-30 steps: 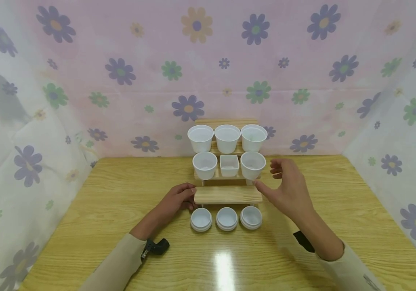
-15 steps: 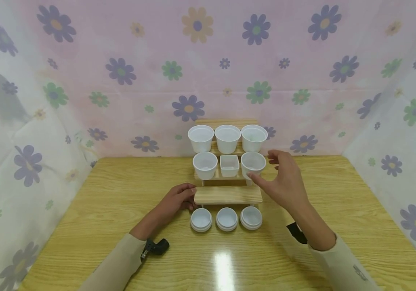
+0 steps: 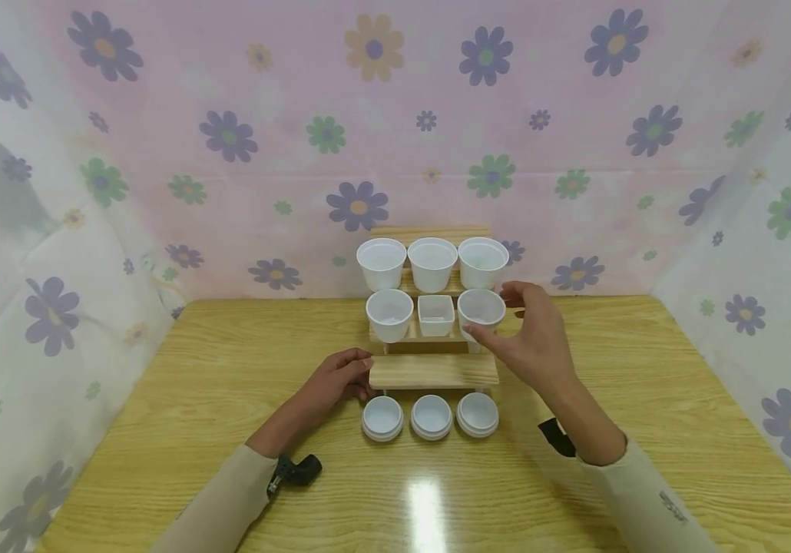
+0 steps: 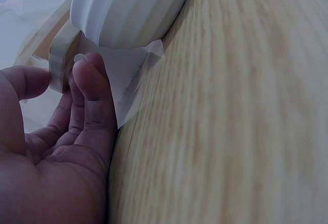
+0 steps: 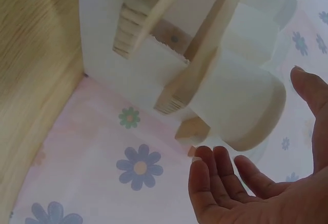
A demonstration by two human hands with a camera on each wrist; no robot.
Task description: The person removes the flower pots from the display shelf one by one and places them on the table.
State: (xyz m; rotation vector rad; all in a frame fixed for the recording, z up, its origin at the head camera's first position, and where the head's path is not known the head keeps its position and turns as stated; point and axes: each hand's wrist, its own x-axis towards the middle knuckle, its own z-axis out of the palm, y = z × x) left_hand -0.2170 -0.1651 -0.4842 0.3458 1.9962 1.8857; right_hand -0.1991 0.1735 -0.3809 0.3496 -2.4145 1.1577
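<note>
A tiered wooden stand carries white cups on its two upper tiers. My left hand grips the left end of its bare lowest board; in the left wrist view the thumb and fingers of that hand lie either side of the board's end. Around the right-hand round cup of the middle tier, my right hand is spread, thumb in front and fingers at the far side. In the right wrist view a gap shows between this hand and the cup.
Three low white tubs stand on the table in front of the stand. A small square cup and another round cup share the middle tier. Three larger cups fill the upper tier, near the flowered backdrop.
My right hand has moved left and slightly up, from beside the middle tier's right-hand cup to around it. The left hand and the cups have stayed put.
</note>
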